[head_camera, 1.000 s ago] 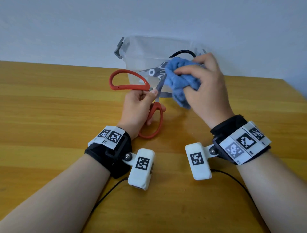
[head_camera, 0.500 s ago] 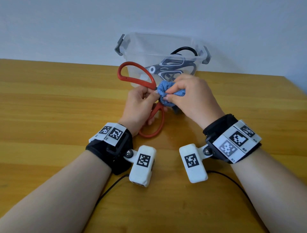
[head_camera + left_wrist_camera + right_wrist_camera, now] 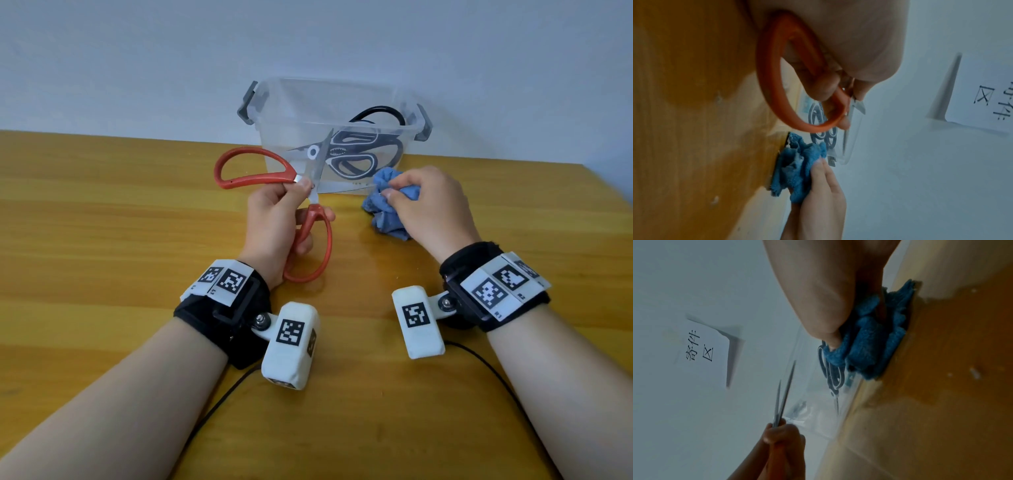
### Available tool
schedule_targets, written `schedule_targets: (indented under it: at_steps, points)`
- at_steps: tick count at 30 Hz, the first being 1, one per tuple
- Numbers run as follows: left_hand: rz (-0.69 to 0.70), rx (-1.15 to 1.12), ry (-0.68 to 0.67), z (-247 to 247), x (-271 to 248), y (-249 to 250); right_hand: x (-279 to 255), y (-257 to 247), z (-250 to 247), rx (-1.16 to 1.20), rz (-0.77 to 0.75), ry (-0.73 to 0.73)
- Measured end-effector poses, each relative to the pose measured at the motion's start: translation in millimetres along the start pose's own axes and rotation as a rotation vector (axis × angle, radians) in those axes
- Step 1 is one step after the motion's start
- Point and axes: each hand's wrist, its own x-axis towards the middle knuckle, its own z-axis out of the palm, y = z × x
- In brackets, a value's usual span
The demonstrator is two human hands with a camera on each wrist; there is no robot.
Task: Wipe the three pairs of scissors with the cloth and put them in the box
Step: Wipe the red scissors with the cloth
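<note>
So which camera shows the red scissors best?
The head view: the whole red scissors show there, both handle loops and the blades, gripped near the pivot by the left hand. The left wrist view shows mostly one handle loop, close up, and little blade. The right wrist view shows only the thin blades poking from the fingers.

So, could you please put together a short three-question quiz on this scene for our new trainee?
1. True or false: the red-handled scissors lie inside the clear box.
2. What does the right hand grip? A) blue cloth B) black scissors C) a box latch
3. Fill in: the left hand holds the red-handled scissors near the ____, blades pointing up.

Key: 1 false, the left hand holds them in front of the box; 2 A; 3 pivot.
</note>
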Motion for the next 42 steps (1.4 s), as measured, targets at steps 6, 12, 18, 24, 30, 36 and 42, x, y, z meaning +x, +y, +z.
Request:
schedule_targets:
  at_steps: [6,12,18,24,30,36,42]
  points:
    - [-0.027,-0.162,-0.121,-3,0,2,-4,-11,2,0.6,0.14,-0.14]
    - [-0.032,-0.12,-0.174,-1,-2,3,-14,-34,17,1.055,0.197,-0.368]
    - [-0.022,-0.118,-0.187,3,-7,6,-21,-40,19,1.083,0.242,-0.429]
    - [0.031,-0.115,-0.223,6,-10,5,-27,-40,23,1.157,0.286,-0.434]
    - [0.062,-0.063,-0.205,6,-10,3,-25,-37,25,1.282,0.32,-0.467]
    - [0.042,-0.081,-0.107,3,-8,7,-15,-28,27,1.468,0.444,-0.453]
    - [-0.044,-0.162,-0.105,-4,-5,11,-4,-3,30,1.581,0.627,-0.346]
